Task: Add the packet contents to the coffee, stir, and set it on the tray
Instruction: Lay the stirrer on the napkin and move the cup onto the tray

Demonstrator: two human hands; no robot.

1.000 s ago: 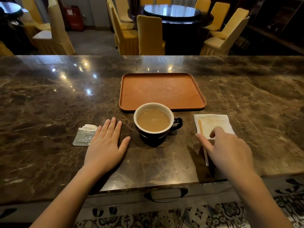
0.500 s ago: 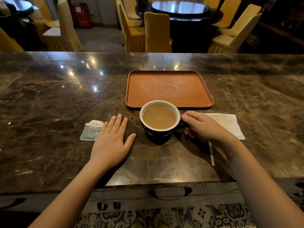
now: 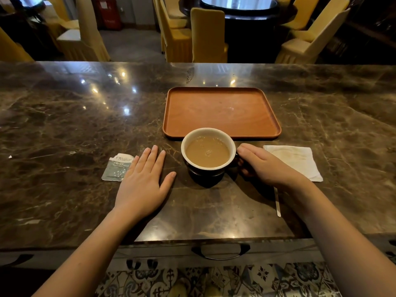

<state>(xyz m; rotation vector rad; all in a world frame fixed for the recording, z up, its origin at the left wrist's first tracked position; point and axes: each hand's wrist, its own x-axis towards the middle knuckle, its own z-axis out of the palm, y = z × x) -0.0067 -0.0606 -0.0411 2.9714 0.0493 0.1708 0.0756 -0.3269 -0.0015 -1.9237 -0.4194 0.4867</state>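
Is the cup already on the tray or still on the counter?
On the counter: the white-rimmed dark cup of milky coffee stands on marble before the empty orange tray.

Cup (image 3: 207, 153) on counter (image 3: 64, 136) just before tray (image 3: 221, 112); packet (image 3: 116, 167) left, napkin (image 3: 295, 159) right, stirrer (image 3: 278, 204) nearer

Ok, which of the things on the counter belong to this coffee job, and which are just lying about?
In the job:
- coffee cup, right hand at its handle
- tray, nothing on it yet
- torn packet, beside the left hand
- stirrer, set down near the napkin

Just lying about:
- yellow chairs
- round table behind the counter
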